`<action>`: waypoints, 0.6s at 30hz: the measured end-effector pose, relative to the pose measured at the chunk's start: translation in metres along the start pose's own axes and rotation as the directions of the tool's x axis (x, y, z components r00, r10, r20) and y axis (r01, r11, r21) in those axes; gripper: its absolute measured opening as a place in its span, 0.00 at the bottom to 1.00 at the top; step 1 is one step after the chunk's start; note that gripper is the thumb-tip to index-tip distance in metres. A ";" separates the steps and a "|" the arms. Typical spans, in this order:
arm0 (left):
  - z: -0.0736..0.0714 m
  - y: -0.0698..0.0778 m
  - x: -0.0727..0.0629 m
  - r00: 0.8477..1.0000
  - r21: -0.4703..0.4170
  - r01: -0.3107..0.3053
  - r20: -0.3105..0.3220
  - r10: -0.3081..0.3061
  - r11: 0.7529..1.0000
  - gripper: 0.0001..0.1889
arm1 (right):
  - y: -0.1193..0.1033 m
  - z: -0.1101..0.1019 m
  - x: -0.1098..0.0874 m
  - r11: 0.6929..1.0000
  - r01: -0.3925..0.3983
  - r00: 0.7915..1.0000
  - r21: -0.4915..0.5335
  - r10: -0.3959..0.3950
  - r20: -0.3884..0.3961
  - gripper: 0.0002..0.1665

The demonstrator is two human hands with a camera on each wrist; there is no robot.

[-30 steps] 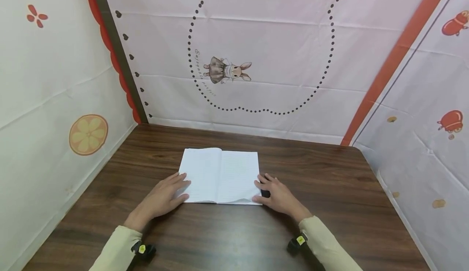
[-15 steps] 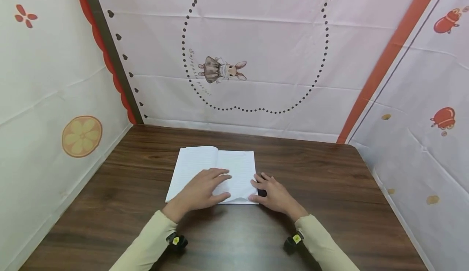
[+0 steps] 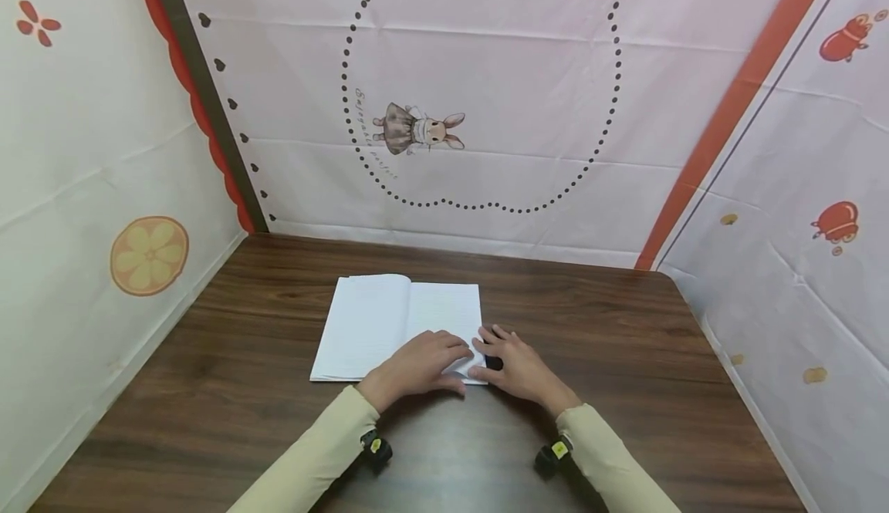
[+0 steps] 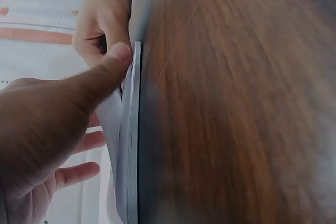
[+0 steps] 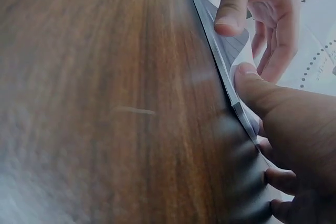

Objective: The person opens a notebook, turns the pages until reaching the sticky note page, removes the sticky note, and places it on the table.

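Observation:
An open notebook point(image 3: 366, 324) with lined white pages lies on the wooden table, its left page bowed up near the spine. My left hand point(image 3: 422, 365) is over the lower part of the right page, fingers loosely spread and thumb near the front edge. At the notebook's right edge is my right hand point(image 3: 517, 366), its thumb on the page corner and its fingers spread over the edge. A curled-up page point(image 5: 239, 48) rises between the two thumbs in the right wrist view. The left wrist view shows the left thumb point(image 4: 118, 53) right at the stacked page edges point(image 4: 128, 145).
The brown wooden table point(image 3: 597, 328) spreads around the notebook. White printed cloth point(image 3: 507, 112) hangs behind it and along both sides, with a rabbit figure point(image 3: 417, 129) at the back. Each wrist wears a small black camera point(image 3: 377, 451) by the sleeve.
My left hand has moved from the notebook's left edge rightward across the pages to the lower right corner. My right hand has stayed at the right edge.

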State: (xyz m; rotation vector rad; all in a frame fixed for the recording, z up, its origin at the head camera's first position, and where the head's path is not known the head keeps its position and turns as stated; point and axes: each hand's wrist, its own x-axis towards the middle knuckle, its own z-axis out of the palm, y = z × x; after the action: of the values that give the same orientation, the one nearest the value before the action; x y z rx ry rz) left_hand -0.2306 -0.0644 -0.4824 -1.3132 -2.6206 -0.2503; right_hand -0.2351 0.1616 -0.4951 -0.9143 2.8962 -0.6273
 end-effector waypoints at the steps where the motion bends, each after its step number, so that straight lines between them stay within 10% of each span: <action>1: 0.001 0.000 0.001 1.000 0.004 -0.007 -0.005 0.007 1.000 0.30 | 0.000 0.000 0.000 1.000 0.001 1.000 -0.002 -0.001 0.002 0.41; 10: -0.001 0.000 0.006 1.000 0.098 0.024 0.002 -0.025 0.995 0.21 | -0.001 -0.001 0.000 1.000 -0.011 1.000 0.003 0.011 0.013 0.41; 18: 0.005 0.001 0.013 0.973 0.176 0.113 -0.220 -0.073 0.978 0.06 | -0.001 -0.002 0.000 1.000 -0.029 1.000 -0.006 0.029 0.010 0.46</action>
State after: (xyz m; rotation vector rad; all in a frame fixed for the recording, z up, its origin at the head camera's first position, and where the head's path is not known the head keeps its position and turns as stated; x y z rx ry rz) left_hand -0.2382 -0.0524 -0.4834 -1.0425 -2.4592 -0.1447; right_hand -0.2349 0.1612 -0.4923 -0.8712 2.8983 -0.6101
